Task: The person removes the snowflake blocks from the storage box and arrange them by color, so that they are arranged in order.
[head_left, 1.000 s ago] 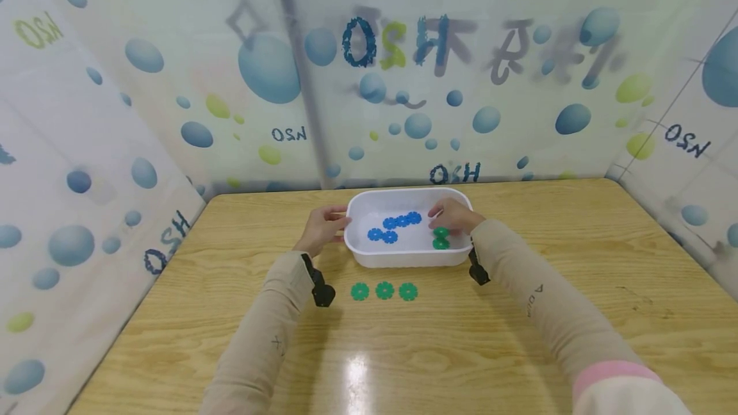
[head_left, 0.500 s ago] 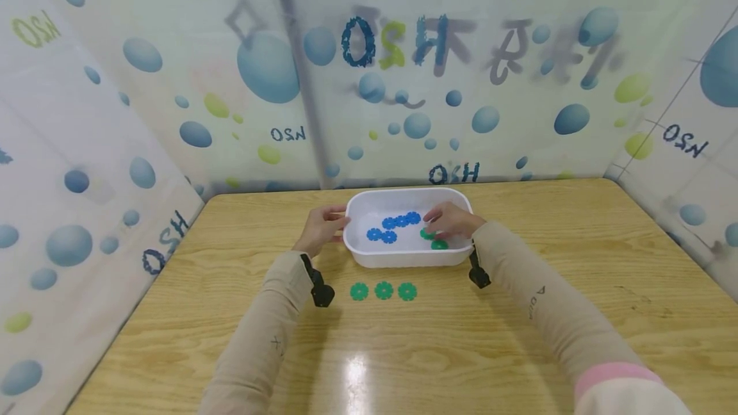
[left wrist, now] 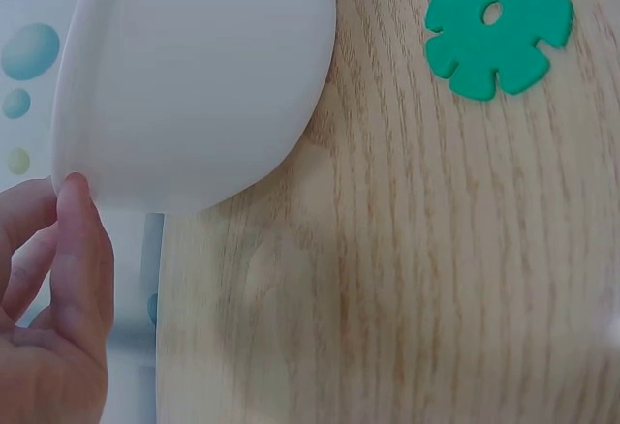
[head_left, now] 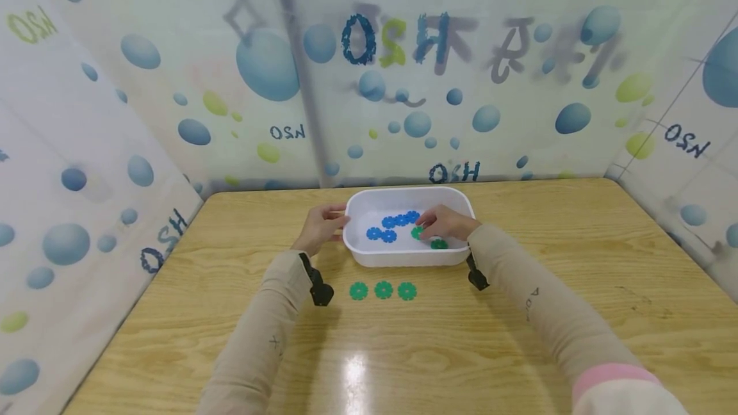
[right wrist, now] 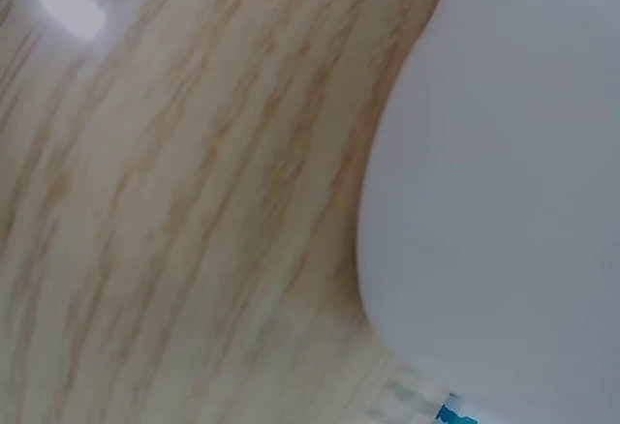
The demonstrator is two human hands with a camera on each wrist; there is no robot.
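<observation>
A white plastic tub (head_left: 409, 260) stands on the table. My left hand (head_left: 320, 228) pinches its left rim; the left wrist view shows the thumb of that hand (left wrist: 58, 298) on the rim. Inside the tub, my right hand (head_left: 451, 222) pinches a green notched snowflake disc (head_left: 418, 232), partly covered by the fingers. Close under this hand lies another green disc (head_left: 439, 244). Left of it are blue snowflake discs: a row of three (head_left: 401, 219) and a pair (head_left: 382, 234). The right wrist view shows only the tub's outer wall (right wrist: 494, 192), without the hand.
Three green snowflake discs (head_left: 383, 290) lie in a row on the wooden table (head_left: 259, 351), in front of the tub. A printed curtain (head_left: 369, 114) hangs right behind the table's back edge and along both sides.
My right hand has moved left inside the tub, bringing one green disc from beside the other green one toward the blue row. My left hand has stayed on the rim.
</observation>
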